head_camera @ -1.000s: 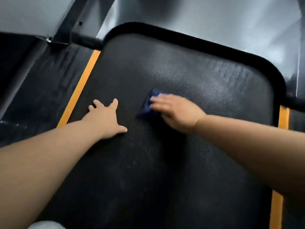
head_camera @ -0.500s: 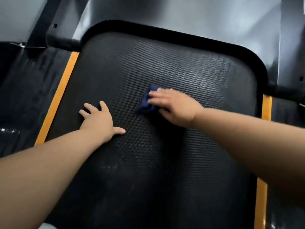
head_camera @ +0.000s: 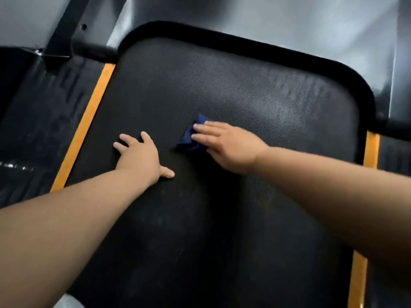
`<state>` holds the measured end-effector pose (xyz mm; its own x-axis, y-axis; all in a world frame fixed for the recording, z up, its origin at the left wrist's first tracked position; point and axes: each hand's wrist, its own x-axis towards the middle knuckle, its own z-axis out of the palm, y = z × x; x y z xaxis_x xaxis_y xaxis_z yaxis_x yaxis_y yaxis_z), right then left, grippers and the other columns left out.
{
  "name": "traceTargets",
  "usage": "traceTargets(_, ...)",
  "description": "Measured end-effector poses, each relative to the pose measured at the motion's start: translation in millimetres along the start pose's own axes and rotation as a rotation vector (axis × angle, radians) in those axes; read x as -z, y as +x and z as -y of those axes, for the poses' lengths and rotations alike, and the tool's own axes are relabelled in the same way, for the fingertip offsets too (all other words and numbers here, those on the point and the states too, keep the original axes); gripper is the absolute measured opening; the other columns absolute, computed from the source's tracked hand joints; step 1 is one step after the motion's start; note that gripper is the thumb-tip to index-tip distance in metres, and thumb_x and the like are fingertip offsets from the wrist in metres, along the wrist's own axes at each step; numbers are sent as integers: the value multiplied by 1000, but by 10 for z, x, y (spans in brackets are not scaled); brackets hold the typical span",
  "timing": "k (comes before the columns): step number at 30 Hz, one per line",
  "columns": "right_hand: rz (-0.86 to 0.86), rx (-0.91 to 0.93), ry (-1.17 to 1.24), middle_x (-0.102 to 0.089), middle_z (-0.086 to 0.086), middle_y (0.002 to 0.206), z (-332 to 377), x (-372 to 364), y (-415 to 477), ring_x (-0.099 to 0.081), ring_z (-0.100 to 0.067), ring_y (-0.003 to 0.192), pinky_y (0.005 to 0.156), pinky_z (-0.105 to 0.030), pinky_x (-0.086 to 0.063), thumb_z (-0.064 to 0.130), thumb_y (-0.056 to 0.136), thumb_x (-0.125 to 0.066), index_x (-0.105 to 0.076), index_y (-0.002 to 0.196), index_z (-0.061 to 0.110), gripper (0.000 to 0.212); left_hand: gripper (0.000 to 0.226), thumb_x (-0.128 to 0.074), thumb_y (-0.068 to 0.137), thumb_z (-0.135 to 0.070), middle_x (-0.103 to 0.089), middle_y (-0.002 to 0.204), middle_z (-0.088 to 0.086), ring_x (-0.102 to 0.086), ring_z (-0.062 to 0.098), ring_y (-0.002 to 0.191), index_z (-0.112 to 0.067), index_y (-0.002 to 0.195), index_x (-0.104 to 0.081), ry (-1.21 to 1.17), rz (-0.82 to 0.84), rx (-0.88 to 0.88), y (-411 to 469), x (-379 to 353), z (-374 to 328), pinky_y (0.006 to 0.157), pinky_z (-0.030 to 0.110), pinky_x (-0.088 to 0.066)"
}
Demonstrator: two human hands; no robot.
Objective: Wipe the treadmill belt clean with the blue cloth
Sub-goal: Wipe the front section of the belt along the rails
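Observation:
The black textured treadmill belt [head_camera: 233, 85] fills the middle of the view. A small dark blue cloth [head_camera: 191, 136] lies bunched on the belt near its centre. My right hand [head_camera: 226, 145] presses flat on the cloth, covering most of it, with only the left part showing. My left hand [head_camera: 140, 154] rests flat on the belt to the left of the cloth, fingers spread, holding nothing. Faint pale smears show on the belt's far right part.
Orange stripes [head_camera: 84, 127] border the belt on both sides, with black side rails [head_camera: 40, 121] beyond them. A grey motor cover [head_camera: 266, 23] and a black upright post [head_camera: 66, 25] stand at the belt's far end.
My right hand has kept the cloth near the belt's centre with small shifts. My left hand stayed flat on the belt; the view has swung slightly.

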<state>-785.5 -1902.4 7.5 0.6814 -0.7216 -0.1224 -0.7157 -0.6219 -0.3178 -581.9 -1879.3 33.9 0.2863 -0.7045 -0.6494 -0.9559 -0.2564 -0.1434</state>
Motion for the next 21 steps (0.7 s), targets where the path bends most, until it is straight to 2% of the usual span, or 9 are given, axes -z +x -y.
traceTargets(3,-216,-342,46,-49,-17,135,-543,228,-26,-44,-38,125,110,-43,-34,11,83,-46,-56,124,5,43,127,-76,66,-59,3,153,31,-4,48,141,-8,151,4,-33,-24,-36,-12,-32,32,112,50,-20)
traceTargets(5,-261,-663,56,-43,-15,139,-705,286,-12,-38,-36,128,109,-41,-30,12,88,-43,-51,126,4,40,125,-74,68,-59,4,154,29,-1,45,142,-10,151,4,-59,-39,-76,-40,-51,73,113,49,-21)
traceTargets(6,-266,-715,40,-43,-15,138,-631,266,13,-39,-37,126,109,-40,-30,12,88,-42,-50,125,4,39,124,-74,68,-58,5,155,27,0,44,143,-11,152,4,-74,-44,-96,-45,-58,93,112,49,-22)
traceTargets(8,-265,-635,23,-47,-13,131,-270,124,54,-43,-36,119,105,-42,-33,11,82,-41,-53,118,5,38,122,-72,69,-59,7,156,25,1,42,144,-13,152,4,-95,-45,-122,-55,-68,122,113,48,-22)
traceTargets(11,-125,-219,144,-49,-13,139,343,-236,19,-42,-35,129,111,-45,-31,12,78,-41,-57,124,7,49,119,-72,70,-60,5,156,23,0,40,144,-15,152,2,-102,-60,-137,-79,-80,164,114,46,-20)
traceTargets(14,-53,89,110,-52,-15,138,266,-163,13,-48,-35,128,110,-43,-34,15,82,-44,-60,125,7,47,106,-71,75,-54,5,159,13,-2,32,146,-20,153,-6,-148,-86,-175,-132,-76,279,113,44,-23)
traceTargets(16,-212,-86,76,-55,-16,134,-7,-8,50,-52,-34,122,104,-39,-40,14,81,-46,-62,121,8,43,97,-72,79,-46,2,160,3,-4,23,147,-23,152,-13,-228,-103,-209,-166,-106,394,114,42,-23)
traceTargets(19,-280,-662,203,-41,-9,143,-146,168,177,-39,-30,129,103,-37,-34,12,84,-46,-53,125,11,41,95,-74,77,-45,-1,160,-1,-2,18,147,-25,151,-19,-372,-159,-132,-264,-281,617,117,42,-20)
traceTargets(21,-229,-654,159,-39,-6,137,87,163,306,-37,-28,126,98,-39,-36,13,85,-44,-51,120,11,36,101,-73,73,-55,1,160,5,1,25,146,-26,151,-15,-424,-189,12,-300,-431,710,116,49,-19)
